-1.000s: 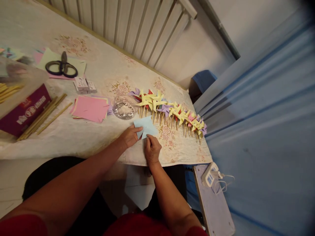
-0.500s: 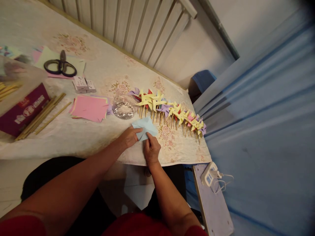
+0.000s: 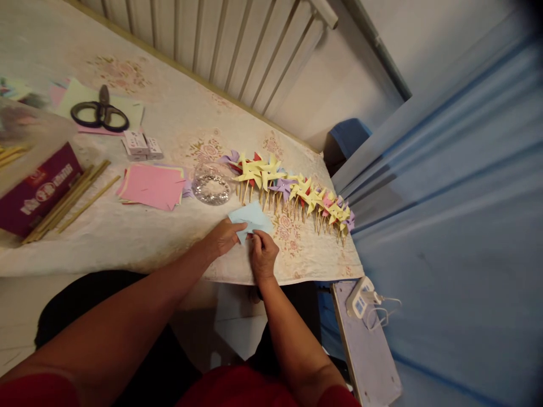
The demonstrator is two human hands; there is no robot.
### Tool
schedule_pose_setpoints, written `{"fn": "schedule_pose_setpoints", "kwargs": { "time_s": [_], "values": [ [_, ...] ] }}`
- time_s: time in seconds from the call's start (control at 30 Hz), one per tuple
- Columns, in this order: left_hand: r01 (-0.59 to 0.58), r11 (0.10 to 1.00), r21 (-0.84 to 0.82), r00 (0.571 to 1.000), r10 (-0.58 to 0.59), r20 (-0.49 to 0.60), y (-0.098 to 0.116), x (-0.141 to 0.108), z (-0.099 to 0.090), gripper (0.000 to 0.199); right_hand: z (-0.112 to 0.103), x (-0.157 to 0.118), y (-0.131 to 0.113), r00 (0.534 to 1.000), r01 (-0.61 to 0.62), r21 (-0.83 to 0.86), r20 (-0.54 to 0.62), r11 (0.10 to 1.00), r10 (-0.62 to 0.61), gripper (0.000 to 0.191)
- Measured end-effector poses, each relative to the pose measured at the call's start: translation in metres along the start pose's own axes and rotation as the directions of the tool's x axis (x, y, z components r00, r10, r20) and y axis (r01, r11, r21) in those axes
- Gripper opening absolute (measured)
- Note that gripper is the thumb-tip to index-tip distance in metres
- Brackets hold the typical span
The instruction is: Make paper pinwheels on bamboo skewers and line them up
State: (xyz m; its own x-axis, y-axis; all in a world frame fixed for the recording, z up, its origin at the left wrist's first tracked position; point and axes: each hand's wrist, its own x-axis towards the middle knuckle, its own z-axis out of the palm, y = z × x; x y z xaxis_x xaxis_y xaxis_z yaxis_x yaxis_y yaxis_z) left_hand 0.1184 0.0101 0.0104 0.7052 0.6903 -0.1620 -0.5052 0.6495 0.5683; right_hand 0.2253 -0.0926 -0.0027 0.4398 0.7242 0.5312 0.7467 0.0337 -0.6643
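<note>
A light blue sheet of paper [image 3: 251, 215] with slit, folded corners is held just above the near edge of the table. Its left side is pinched by my left hand [image 3: 224, 236], thumb on top. My right hand [image 3: 263, 253] has its fingers closed at the paper's lower edge, pressing on a corner. Whether those fingers also hold something small I cannot make out. Just beyond the paper stands a clear round container [image 3: 211, 187] of small shiny metal pieces. To its right lies a long row of paper pinwheels [image 3: 292, 189] on sticks, in yellow, purple, red and pink.
A stack of pink paper squares [image 3: 151, 185] lies left of the container. Behind it are small white boxes [image 3: 142, 146] and black-handled scissors [image 3: 102, 115] on paper. Wooden sticks [image 3: 72, 198] lean by a purple box [image 3: 40, 189]. A power strip [image 3: 360, 297] sits on a low bench at right.
My right hand has drawn slightly down and right, its fingers now curled at the paper's lower edge. The left hand keeps its hold on the blue paper.
</note>
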Motion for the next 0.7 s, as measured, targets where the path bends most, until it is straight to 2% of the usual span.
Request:
{"fn": "schedule_pose_setpoints", "kwargs": {
  "time_s": [0.13,0.23,0.33,0.47,0.7],
  "values": [
    [-0.005,0.999,0.032,1.0,0.005,0.003,0.0,-0.001,0.002,0.019,0.004,0.003,-0.01,0.982,-0.191,0.102,0.026,0.976,0.189,0.028],
    [-0.01,0.999,0.041,1.0,0.009,0.029,0.0,-0.003,0.004,0.018,0.006,0.008,-0.023,0.938,-0.345,0.172,0.042,0.923,0.343,0.028],
    [-0.017,0.999,0.049,1.0,0.016,0.018,0.0,-0.003,0.006,0.017,0.007,0.013,-0.034,0.898,-0.436,0.217,0.036,0.873,0.439,0.026],
    [-0.021,0.994,0.103,1.0,0.021,0.001,0.0,-0.003,0.008,0.012,0.006,0.019,-0.04,0.877,-0.474,0.241,0.038,0.847,0.479,0.022],
    [-0.058,0.981,0.183,0.998,0.06,-0.005,0.002,-0.003,0.009,0.01,0.007,0.024,-0.04,0.876,-0.479,0.122,0.004,0.869,0.482,0.022]
  ]
}}
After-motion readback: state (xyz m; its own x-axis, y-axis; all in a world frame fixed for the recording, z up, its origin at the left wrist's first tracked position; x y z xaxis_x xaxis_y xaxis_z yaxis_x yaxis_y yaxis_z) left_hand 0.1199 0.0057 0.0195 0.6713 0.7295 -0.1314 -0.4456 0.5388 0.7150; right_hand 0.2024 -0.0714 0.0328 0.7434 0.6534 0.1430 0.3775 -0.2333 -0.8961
